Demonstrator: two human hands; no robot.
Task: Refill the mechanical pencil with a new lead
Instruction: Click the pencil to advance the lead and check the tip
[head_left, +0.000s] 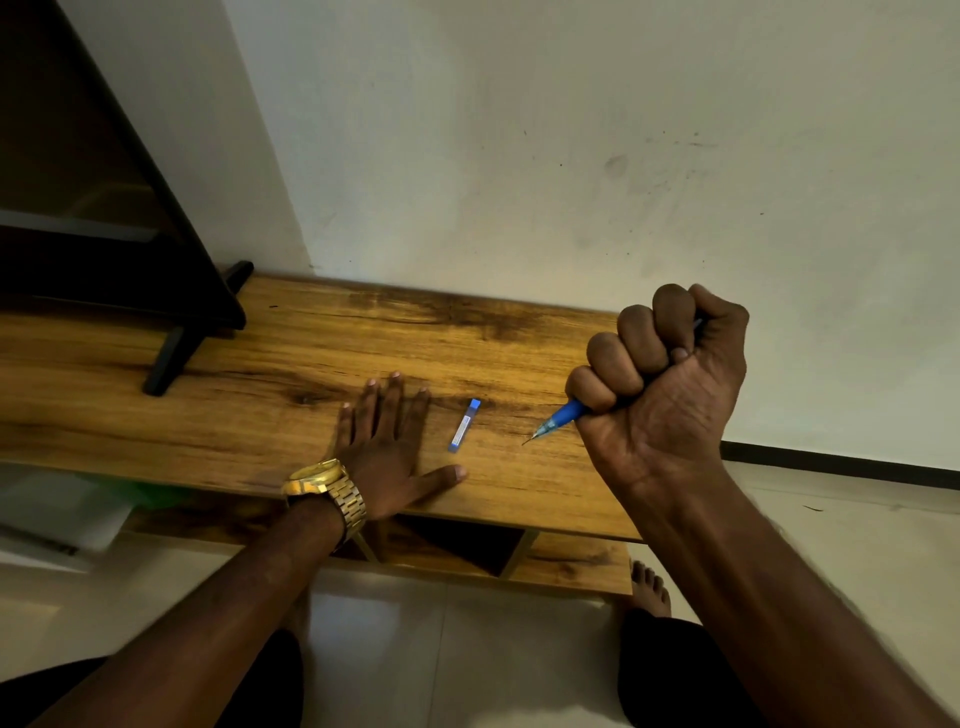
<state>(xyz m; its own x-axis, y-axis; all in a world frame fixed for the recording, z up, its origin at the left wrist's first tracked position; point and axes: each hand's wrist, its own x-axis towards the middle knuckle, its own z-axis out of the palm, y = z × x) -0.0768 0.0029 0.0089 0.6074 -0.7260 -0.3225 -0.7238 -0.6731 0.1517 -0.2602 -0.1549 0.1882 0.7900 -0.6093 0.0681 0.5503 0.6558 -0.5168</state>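
Note:
My right hand (667, 379) is clenched in a fist around a blue mechanical pencil (558, 420), held above the right part of the wooden table (270, 415). The pencil's tip points down and left, with a thin lead sticking out. Most of the barrel is hidden inside the fist. A small blue lead case (464, 425) lies flat on the table, between my two hands. My left hand (389, 447) rests flat on the table with fingers spread, palm down, just left of the case and not touching it. A gold watch sits on that wrist.
A black TV (104, 208) on black feet stands at the table's left rear. A white wall rises behind the table. Under the top is a lower shelf (571, 566). My bare foot (649, 587) and a pale tiled floor show below.

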